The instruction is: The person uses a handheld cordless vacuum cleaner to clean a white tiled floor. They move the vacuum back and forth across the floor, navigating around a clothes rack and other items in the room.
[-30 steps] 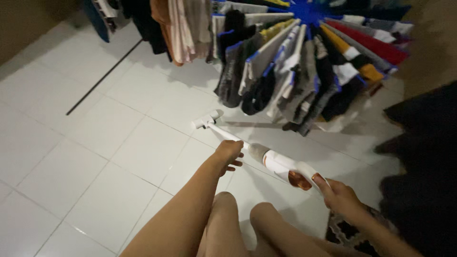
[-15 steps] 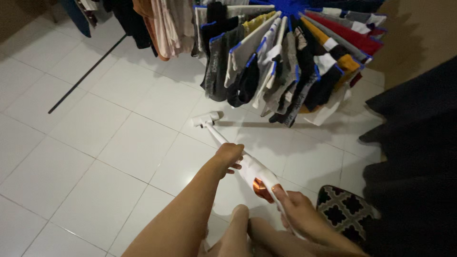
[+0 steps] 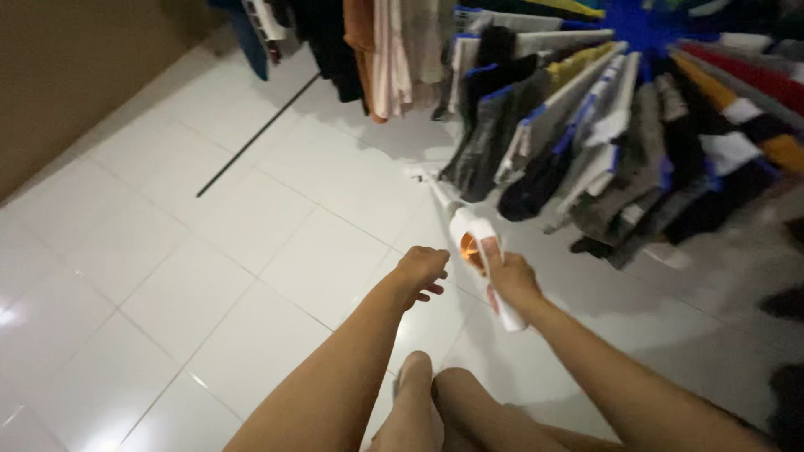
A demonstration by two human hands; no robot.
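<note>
My right hand (image 3: 511,280) grips the handle of a white stick vacuum cleaner (image 3: 471,237) with an orange part on its body. Its tube runs away from me to a floor head (image 3: 416,174) lying on the white tiles under the hanging clothes. My left hand (image 3: 421,269) hovers just left of the vacuum body, fingers loosely curled, holding nothing. My bare knees (image 3: 435,393) show at the bottom of the view.
A round hanging rack (image 3: 636,100) full of socks and small clothes fills the upper right. More garments (image 3: 368,50) hang at the top middle. A brown wall (image 3: 75,75) stands on the left. A dark line (image 3: 255,138) crosses the white tiled floor (image 3: 209,276).
My right hand has moved up along the vacuum and taken its handle, lifting the body upright. My left hand has let go of the tube. The view has swung closer to the rack.
</note>
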